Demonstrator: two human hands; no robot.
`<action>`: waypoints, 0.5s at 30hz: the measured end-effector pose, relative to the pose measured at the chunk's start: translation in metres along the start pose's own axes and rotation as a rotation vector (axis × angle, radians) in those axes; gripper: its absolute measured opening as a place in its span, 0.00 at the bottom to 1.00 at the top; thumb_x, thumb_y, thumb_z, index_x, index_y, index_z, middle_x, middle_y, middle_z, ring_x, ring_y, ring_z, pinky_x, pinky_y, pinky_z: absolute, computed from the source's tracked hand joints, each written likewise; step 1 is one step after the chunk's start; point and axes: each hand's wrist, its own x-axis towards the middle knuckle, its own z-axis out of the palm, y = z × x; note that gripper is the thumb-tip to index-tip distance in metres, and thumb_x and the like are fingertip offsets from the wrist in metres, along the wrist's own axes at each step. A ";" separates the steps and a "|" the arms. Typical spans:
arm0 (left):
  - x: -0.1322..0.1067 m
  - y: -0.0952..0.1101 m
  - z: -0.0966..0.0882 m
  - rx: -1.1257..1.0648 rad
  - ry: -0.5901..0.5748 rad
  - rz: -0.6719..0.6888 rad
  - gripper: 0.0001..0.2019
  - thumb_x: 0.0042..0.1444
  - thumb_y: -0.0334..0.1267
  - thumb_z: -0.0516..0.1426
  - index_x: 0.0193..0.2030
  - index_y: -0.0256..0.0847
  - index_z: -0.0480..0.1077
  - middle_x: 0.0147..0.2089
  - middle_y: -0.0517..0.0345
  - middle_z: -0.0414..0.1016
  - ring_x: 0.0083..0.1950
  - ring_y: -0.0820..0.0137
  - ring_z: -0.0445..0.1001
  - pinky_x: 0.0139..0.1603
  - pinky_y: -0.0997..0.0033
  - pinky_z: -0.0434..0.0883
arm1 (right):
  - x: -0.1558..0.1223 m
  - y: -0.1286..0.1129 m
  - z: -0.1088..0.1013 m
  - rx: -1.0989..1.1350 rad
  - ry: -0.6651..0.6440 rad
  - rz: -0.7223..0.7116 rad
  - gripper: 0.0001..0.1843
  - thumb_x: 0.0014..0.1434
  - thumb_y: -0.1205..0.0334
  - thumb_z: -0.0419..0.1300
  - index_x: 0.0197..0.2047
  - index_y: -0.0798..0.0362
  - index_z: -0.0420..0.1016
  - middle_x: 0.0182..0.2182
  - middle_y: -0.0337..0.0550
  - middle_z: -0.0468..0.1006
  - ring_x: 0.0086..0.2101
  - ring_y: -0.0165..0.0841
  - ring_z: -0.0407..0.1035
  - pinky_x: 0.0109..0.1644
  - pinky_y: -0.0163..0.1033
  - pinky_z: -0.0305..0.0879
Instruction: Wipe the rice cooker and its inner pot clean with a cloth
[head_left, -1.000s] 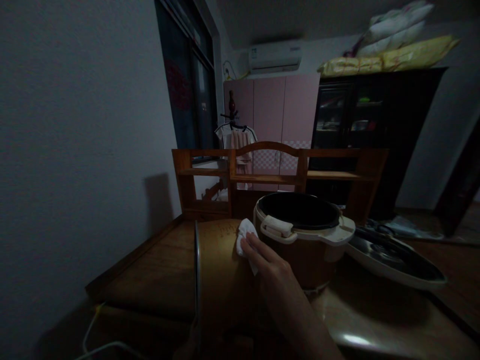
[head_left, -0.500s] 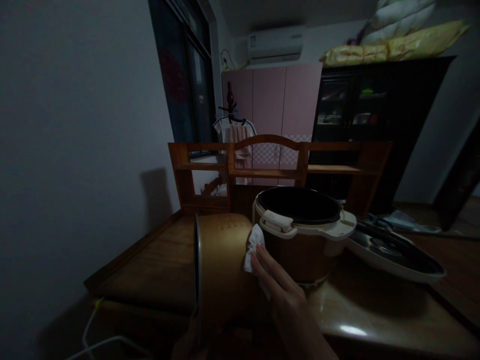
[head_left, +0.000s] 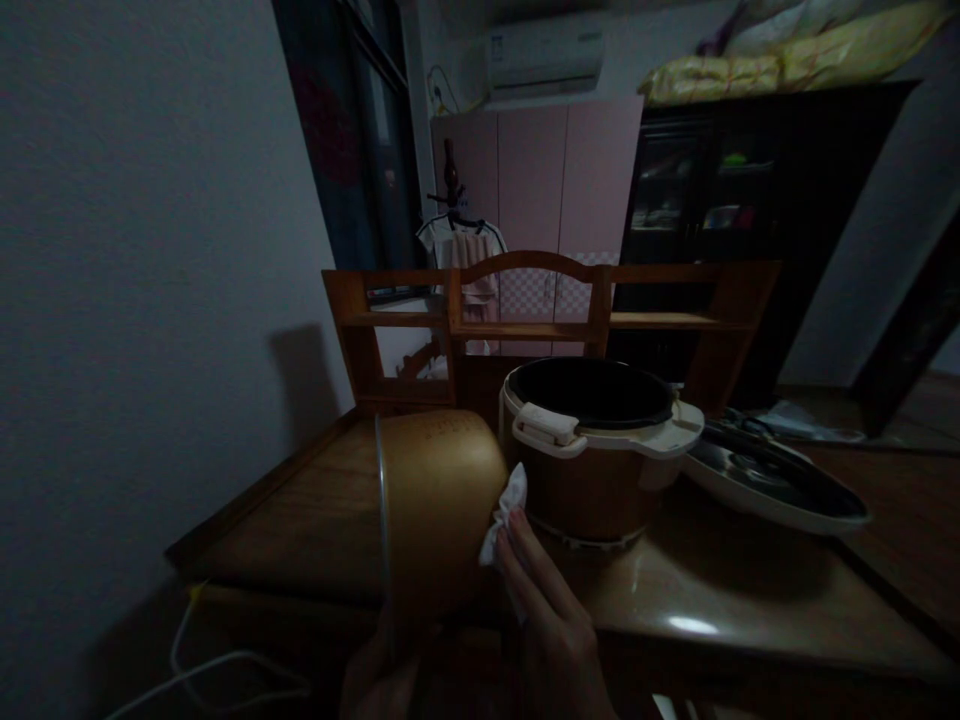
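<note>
A gold-coloured inner pot is tipped on its side, its rim facing left and its base facing right. My left hand grips the rim from below, with its fingers partly lost in shadow. Pressed against the pot's base is a crumpled white cloth or tissue, and my right hand is closed on it. Just behind stands a rice cooker body, its top uncovered, with a cream rim and handle. To its right lies a detached lid, underside up.
Everything stands on a shiny wooden desk with a low shelf unit along its back. A white cable hangs near the left front. A wall borders the left side.
My right hand and the cloth have shifted slightly down around the pot's base. The pot has turned a little, its base angled more toward me. The whole view has shifted slightly.
</note>
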 end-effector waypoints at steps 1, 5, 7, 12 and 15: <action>-0.001 0.000 0.000 -0.001 -0.016 -0.008 0.13 0.63 0.50 0.55 0.43 0.43 0.74 0.42 0.56 0.76 0.39 0.69 0.75 0.39 0.68 0.75 | -0.001 0.001 0.000 -0.003 -0.006 0.003 0.36 0.64 0.80 0.37 0.73 0.49 0.45 0.71 0.46 0.43 0.68 0.42 0.43 0.69 0.50 0.53; -0.003 0.005 0.006 -0.018 -0.048 -0.028 0.14 0.62 0.46 0.56 0.49 0.41 0.72 0.49 0.54 0.74 0.45 0.66 0.75 0.44 0.63 0.75 | -0.006 0.005 -0.003 -0.035 0.014 0.002 0.37 0.64 0.80 0.38 0.73 0.49 0.47 0.71 0.46 0.44 0.68 0.42 0.44 0.69 0.50 0.54; -0.004 0.009 0.011 -0.028 -0.046 -0.026 0.15 0.62 0.45 0.57 0.52 0.40 0.70 0.52 0.52 0.73 0.48 0.64 0.74 0.47 0.60 0.75 | -0.010 0.005 -0.005 -0.044 0.028 0.008 0.37 0.63 0.81 0.38 0.72 0.48 0.48 0.71 0.45 0.46 0.68 0.41 0.47 0.68 0.50 0.56; -0.005 0.015 0.015 -0.032 -0.042 -0.015 0.15 0.63 0.48 0.56 0.49 0.40 0.72 0.51 0.52 0.75 0.48 0.65 0.75 0.49 0.59 0.74 | -0.016 0.007 -0.007 -0.066 0.047 -0.003 0.35 0.63 0.78 0.44 0.71 0.48 0.53 0.69 0.48 0.53 0.65 0.41 0.53 0.65 0.47 0.62; -0.005 0.010 0.013 -0.020 -0.047 0.002 0.17 0.57 0.54 0.59 0.38 0.42 0.77 0.37 0.54 0.80 0.40 0.65 0.78 0.44 0.63 0.76 | -0.020 0.012 -0.004 -0.043 0.060 -0.003 0.34 0.62 0.79 0.45 0.69 0.49 0.57 0.67 0.50 0.57 0.64 0.40 0.57 0.63 0.45 0.64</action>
